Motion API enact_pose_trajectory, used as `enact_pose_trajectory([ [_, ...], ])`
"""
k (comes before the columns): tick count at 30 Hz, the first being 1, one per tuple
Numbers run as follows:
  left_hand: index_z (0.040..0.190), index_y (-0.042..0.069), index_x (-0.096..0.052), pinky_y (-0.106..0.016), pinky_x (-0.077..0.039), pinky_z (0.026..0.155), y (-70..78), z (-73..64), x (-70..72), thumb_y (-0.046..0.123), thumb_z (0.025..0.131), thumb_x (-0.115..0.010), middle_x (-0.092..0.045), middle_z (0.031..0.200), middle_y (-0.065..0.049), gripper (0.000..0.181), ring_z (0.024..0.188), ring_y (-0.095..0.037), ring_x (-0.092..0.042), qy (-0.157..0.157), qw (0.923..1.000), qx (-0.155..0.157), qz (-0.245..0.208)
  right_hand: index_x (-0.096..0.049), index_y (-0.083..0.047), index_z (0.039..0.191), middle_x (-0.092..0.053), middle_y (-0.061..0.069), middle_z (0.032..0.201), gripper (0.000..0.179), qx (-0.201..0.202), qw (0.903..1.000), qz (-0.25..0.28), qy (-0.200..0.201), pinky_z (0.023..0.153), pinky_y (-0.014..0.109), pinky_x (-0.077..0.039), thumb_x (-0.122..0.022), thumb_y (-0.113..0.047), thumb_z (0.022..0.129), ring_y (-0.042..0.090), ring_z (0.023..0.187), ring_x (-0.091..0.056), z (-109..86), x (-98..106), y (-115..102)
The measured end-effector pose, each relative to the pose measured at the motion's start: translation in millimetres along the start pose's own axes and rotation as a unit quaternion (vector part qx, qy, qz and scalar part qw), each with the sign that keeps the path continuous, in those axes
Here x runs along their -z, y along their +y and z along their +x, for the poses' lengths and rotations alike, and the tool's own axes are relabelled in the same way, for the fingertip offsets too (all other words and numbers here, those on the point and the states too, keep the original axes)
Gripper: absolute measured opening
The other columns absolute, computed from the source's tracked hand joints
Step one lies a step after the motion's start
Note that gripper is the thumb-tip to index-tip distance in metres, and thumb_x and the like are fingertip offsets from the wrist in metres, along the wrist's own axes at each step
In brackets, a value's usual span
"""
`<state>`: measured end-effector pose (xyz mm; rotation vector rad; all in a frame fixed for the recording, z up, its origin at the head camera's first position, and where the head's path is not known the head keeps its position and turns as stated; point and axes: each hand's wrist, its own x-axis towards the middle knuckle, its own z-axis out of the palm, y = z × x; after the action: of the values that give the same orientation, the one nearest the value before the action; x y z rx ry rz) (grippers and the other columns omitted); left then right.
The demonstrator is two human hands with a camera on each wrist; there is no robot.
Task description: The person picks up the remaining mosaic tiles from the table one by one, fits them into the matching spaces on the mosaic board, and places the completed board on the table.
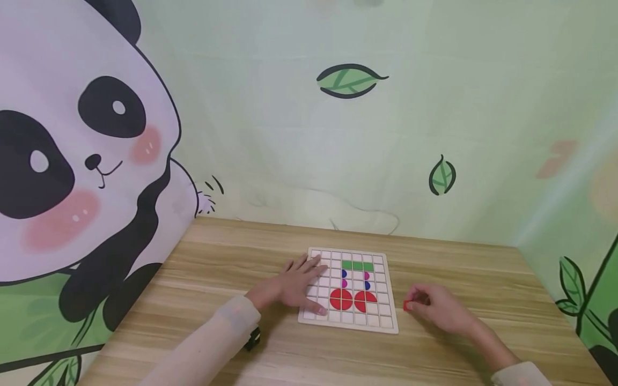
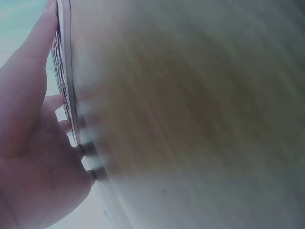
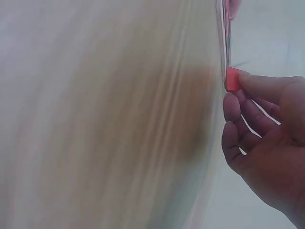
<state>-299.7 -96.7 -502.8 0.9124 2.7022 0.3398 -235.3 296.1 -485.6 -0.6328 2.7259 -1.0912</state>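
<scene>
A white gridded board [image 1: 381, 321] lies on the table with flat coloured pieces set in its squares. Green squares [image 1: 358, 265] form a row near the top, with blue and magenta half-circles in two columns below. Lower down, red quarter-circle pieces [image 1: 340, 299] make a full disc, and three more stand beside it at the right. My left hand [image 1: 296, 284] rests on the board's left side, fingers spread, thumb near the lower edge. Just right of the board, my right hand [image 1: 441, 308] pinches a small red piece [image 3: 233, 79] between thumb and fingers.
The wooden table [image 1: 217, 257] runs back to a printed cloth wall [image 1: 270, 134] with a panda and leaves. A small black object [image 1: 252, 339] shows under my left forearm. More printed cloth closes off the right side.
</scene>
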Motion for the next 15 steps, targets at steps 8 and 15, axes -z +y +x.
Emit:
enact_pose_trajectory([
  [8, 0.172, 0.026, -0.018, -0.064, -0.005, 0.128, -0.3, -0.9, -2.1, 0.084, 0.082, -0.067, -0.002, 0.179, -0.005, 0.117, 0.163, -0.039, 0.004, -0.001, 1.0, 0.002, 0.0, -0.071, -0.014, 0.098, -0.067, -0.005, 0.092, 0.005, -0.006, 1.0, -0.007, -0.001, 0.074, 0.027, -0.053, -0.076, -0.013, 0.098, 0.017, 0.087, -0.061, 14.3, -11, -16],
  [15, 0.172, 0.025, -0.017, -0.064, -0.004, 0.128, -0.6, 0.2, -1.6, 0.084, 0.082, -0.067, -0.001, 0.179, -0.006, 0.118, 0.163, -0.039, 0.004, 0.0, 1.0, 0.001, 0.0, -0.07, -0.016, 0.097, -0.064, -0.004, 0.094, 0.008, 0.0, 0.9999, -0.007, -0.012, 0.076, 0.027, -0.052, -0.076, -0.011, 0.099, 0.02, 0.09, -0.058, 28.6, -26, -29],
])
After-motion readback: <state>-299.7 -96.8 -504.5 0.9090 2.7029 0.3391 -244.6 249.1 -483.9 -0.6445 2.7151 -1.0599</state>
